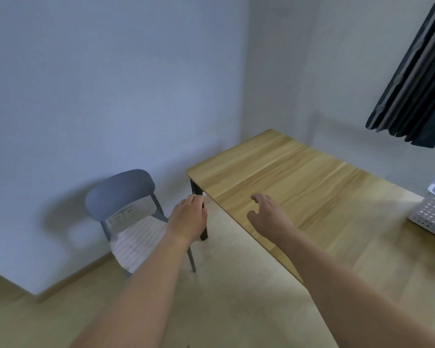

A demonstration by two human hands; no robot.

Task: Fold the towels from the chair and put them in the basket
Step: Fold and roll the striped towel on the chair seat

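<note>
Nearest, two bare forearms reach forward from the bottom edge over the pale floor (224, 310). Left hand (190, 217) is out in front of the chair, fingers loosely curled, holding nothing, seen against the dark table leg (204, 232); motion blur hides whether it touches anything. Right hand (268, 213) hovers over the near-left part of the surface (312, 187), fingers spread and relaxed, holding nothing. Both hands are apart from each other and from the towels.

Towels (138, 243), white with faint stripes, lie in a heap on the seat of the grey chair (121, 189), just left of the left forearm. Chair stands against the wall, beside the surface's left corner. Wall socket (123, 214) shows through the gap in the chair back.

Basket (432, 212), white and perforated, sits at the right edge of the surface, partly cut off by the frame, well apart from the towels.

Farthest, dark curtain (412, 79) hangs at the upper right.
</note>
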